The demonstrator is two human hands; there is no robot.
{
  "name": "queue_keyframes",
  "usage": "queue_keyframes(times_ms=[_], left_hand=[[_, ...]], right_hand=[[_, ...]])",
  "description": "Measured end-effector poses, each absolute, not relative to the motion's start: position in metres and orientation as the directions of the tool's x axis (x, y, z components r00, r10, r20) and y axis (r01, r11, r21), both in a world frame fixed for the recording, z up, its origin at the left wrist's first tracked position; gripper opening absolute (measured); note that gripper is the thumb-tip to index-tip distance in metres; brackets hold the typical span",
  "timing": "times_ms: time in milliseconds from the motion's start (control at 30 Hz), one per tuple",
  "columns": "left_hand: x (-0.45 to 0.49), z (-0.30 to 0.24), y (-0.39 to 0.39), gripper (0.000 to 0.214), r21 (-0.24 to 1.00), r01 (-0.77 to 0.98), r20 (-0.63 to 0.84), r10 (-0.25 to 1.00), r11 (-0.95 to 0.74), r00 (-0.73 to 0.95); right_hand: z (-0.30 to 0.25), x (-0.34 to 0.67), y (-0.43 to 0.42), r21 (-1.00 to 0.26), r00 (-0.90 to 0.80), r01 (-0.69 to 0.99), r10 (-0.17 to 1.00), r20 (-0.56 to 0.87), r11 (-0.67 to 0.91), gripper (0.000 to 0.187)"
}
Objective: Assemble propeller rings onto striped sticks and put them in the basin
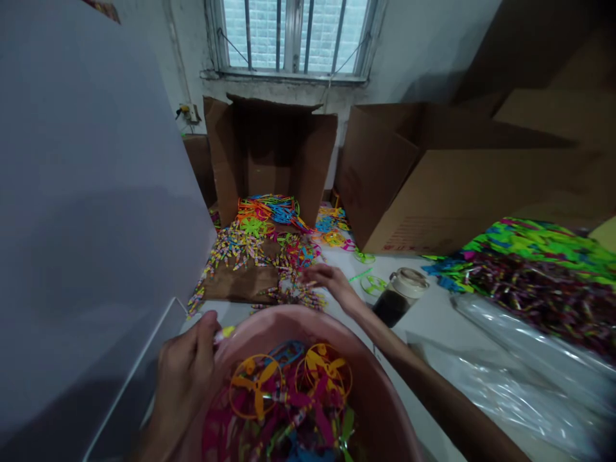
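Near the left rim of a pink tub [402,410], my left hand [185,369] is closed on a small crayon-shaped tube [224,333] with a yellow tip. My right hand [330,282] reaches past the tub's far rim, fingers apart over a pile of similar printed tubes [301,296]. Whether its fingertips touch a tube is too blurred to tell. Inside the tub lie colourful plastic propeller rings, an orange one [257,387] among them, mixed with printed tubes. More tubes [238,247] are heaped farther left on a flattened brown cardboard flap [240,284].
An open cardboard box [321,160] on its side spills coloured propellers [274,210]. To the right stand a dark-filled jar [399,298], a large carton [433,199], clear plastic bags [510,385] and a heap of bright pieces [543,247]. A pale panel [96,192] rises at left.
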State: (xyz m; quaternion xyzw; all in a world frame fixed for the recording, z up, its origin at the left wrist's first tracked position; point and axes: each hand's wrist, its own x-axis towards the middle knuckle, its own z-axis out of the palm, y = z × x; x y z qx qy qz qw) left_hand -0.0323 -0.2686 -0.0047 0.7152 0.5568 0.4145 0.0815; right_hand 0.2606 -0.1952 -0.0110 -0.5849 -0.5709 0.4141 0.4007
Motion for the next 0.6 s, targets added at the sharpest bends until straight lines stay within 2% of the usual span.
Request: queue_keyframes(times_ms=[33,100,200,267,400,500,600], left_hand=[[-0.034,-0.005,-0.272,0.051,0.672,0.687,0.406,0.913,-0.276,-0.031],[-0.035,-0.008,-0.279,0.055,0.77,0.61,0.272,0.961,-0.186,-0.051],[-0.034,-0.015,-0.29,0.054,0.809,0.562,0.219,0.976,-0.176,-0.009],[-0.033,-0.019,-0.292,0.052,0.82,0.54,0.224,0.975,-0.188,0.0],[-0.03,-0.019,-0.284,0.05,0.868,0.463,0.188,0.982,-0.179,0.027],[-0.022,-0.014,-0.271,0.046,0.886,0.425,0.145,0.981,-0.187,0.128],[-0.007,-0.008,-0.262,0.044,0.887,0.412,0.141,0.972,-0.208,0.187]], right_hand=[[-0.018,0.274,-0.18,-0.924,0.104,0.377,0.994,-0.019,-0.057,0.045],[-0.034,0.296,-0.156,-0.891,0.262,0.431,0.965,-0.028,-0.143,0.066],[-0.057,0.312,-0.14,-0.865,0.404,0.448,0.914,-0.031,-0.227,0.084],[-0.066,0.314,-0.138,-0.878,0.44,0.434,0.898,0.011,-0.202,0.089],[-0.065,0.31,-0.139,-0.94,0.468,0.335,0.878,0.103,-0.069,0.086],[-0.051,0.307,-0.145,-0.987,0.458,0.157,0.888,0.054,-0.021,0.07],[-0.03,0.301,-0.159,-1.0,0.383,-0.029,0.923,-0.015,-0.004,0.068]])
